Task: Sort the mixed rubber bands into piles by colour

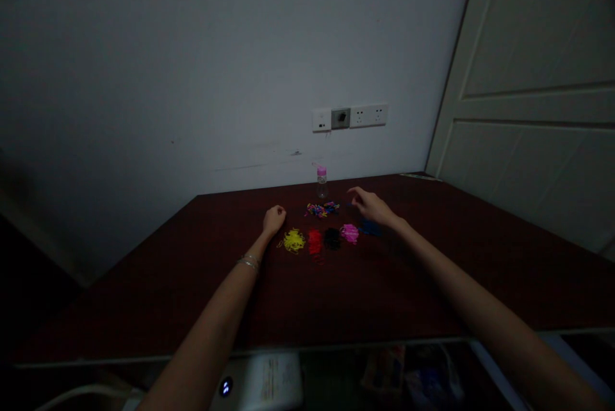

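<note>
Roughly midway along the dark red desk [307,308], small colored bands lie sorted into piles in a gently curving row. From left to right come a yellow pile [293,241], whose loops spread loosely, a red pile [314,241] with a few bits trailing toward the near edge, a black pile [332,238] (hard to make out against the dark surface), a pink pile [350,233] and a blue pile [369,227]. Behind the row, a mixed pile [321,209] holds several colors together, and just beyond it a clear bottle [321,189] with a pink cap stands upright near the wall [216,65].

The left hand [274,221] rests at the left of the mixed pile, close to the yellow pile, its fingers curled inward; whether they grip anything cannot be told. A bracelet [248,262] circles that wrist. The right hand [373,206] is just beyond the blue pile, to the right of the mixed pile, with its fingers bent and pointing left; I cannot tell whether a band is between them.

On the wall behind are sockets [368,115], and a pale paneled door [538,33] is at the right. Below the desk's near edge sits a white device [276,382] with a lit display.
</note>
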Available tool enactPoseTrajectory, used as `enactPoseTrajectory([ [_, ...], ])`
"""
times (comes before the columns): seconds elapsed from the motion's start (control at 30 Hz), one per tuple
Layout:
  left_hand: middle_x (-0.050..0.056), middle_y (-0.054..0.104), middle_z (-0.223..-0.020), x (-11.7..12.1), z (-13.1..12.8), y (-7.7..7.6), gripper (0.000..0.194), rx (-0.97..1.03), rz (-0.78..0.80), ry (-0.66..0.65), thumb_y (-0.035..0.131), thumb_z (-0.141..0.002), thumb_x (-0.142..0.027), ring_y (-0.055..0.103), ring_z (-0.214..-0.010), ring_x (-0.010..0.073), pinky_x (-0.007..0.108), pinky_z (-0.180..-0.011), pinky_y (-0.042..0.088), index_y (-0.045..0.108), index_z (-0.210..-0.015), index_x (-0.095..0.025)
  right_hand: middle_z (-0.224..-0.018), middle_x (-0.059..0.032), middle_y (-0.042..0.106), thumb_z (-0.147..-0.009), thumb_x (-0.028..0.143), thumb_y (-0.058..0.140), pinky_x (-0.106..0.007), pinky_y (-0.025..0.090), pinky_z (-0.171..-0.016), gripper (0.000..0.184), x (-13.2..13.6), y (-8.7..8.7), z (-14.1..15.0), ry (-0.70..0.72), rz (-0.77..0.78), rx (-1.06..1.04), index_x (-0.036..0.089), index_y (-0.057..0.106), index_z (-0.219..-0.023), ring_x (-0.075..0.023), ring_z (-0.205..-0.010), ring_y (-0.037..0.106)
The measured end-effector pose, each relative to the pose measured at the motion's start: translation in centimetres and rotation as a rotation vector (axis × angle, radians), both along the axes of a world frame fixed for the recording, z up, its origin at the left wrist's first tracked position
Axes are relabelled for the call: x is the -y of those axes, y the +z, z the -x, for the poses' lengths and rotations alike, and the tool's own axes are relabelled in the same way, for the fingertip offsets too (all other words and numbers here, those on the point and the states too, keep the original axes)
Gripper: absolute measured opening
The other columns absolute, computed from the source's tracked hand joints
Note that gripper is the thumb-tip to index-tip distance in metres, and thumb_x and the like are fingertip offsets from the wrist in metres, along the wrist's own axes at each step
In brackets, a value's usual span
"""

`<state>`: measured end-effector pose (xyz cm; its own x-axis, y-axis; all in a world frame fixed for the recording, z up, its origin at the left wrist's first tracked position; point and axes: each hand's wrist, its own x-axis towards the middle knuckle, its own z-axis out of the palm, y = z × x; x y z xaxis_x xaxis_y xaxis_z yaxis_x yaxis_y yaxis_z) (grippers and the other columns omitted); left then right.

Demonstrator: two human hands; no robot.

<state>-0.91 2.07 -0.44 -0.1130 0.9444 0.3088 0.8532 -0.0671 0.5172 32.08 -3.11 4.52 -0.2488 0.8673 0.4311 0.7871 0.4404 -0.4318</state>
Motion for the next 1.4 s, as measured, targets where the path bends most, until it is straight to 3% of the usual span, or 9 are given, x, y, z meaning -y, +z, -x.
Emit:
enactPoseTrajectory([
  [0.2,0.009,0.068,-0.095,-0.2,0.1,-0.2,0.024,-0.005,-0.02,-0.004,0.047,-0.08,-0.023,0.061,-0.088,0.0173,0.024,-0.079,0.044,0.067,-0.093,-0.015,-0.087,-0.0034,0.065,-0.079,0.014,0.046,-0.021,0.04,-0.064,0.036,-0.5,-1.7,-1.9,-0.006,0.042,0.0,0.022,0.051,-0.114,-0.0142,-0.076,0.058],
  [0.37,0.008,0.068,-0.096,-0.2,0.1,-0.2,0.024,-0.004,-0.011,0.008,0.048,-0.081,-0.023,0.061,-0.089,0.0169,0.024,-0.081,0.044,0.067,-0.094,-0.016,-0.082,-0.003,0.063,-0.076,0.011,0.047,-0.022,0.042,-0.065,0.032,-1.1,-3.0,-4.4,0.088,0.111,-0.011,0.018,0.055,-0.106,-0.0127,-0.071,0.057],
  [0.73,0.008,0.068,-0.096,0.0,0.0,0.1,0.024,0.001,-0.009,0.02,0.048,-0.08,-0.022,0.061,-0.091,0.0178,0.024,-0.081,0.044,0.067,-0.093,-0.016,-0.078,-0.0028,0.063,-0.072,0.014,0.05,-0.021,0.044,-0.062,0.028,-0.9,-3.5,-5.7,0.151,0.245,-0.058,0.014,0.059,-0.098,-0.0115,-0.066,0.056],
  [0.93,0.009,0.068,-0.096,0.1,0.0,0.2,0.024,-0.005,-0.011,0.005,0.048,-0.08,-0.022,0.061,-0.089,0.0184,0.025,-0.081,0.044,0.068,-0.092,-0.016,-0.08,-0.0039,0.065,-0.07,0.012,0.05,-0.021,0.045,-0.059,0.029,-1.4,-3.7,-7.0,0.04,0.196,-0.172,0.014,0.06,-0.097,-0.0122,-0.066,0.058],
  [1.13,0.008,0.069,-0.095,0.1,-0.1,0.2,0.025,-0.015,0.002,0.005,0.048,-0.08,-0.024,0.062,-0.088,0.0185,0.024,-0.079,0.044,0.069,-0.091,-0.017,-0.077,-0.0054,0.065,-0.069,0.009,0.05,-0.021,0.045,-0.058,0.026,-2.3,-5.4,-9.2,-0.129,0.141,-0.211,0.013,0.063,-0.091,-0.0127,-0.065,0.058],
  [1.4,0.007,0.069,-0.093,0.0,-0.4,0.3,0.025,-0.085,0.067,-0.004,0.049,-0.079,-0.027,0.062,-0.083,0.0163,0.022,-0.074,0.044,0.069,-0.089,-0.018,-0.08,-0.0056,0.068,-0.071,0.012,0.051,-0.021,0.046,-0.063,0.024,-2.8,-6.7,-9.8,-0.21,0.133,-0.181,0.014,0.066,-0.09,-0.0127,-0.067,0.059],
])
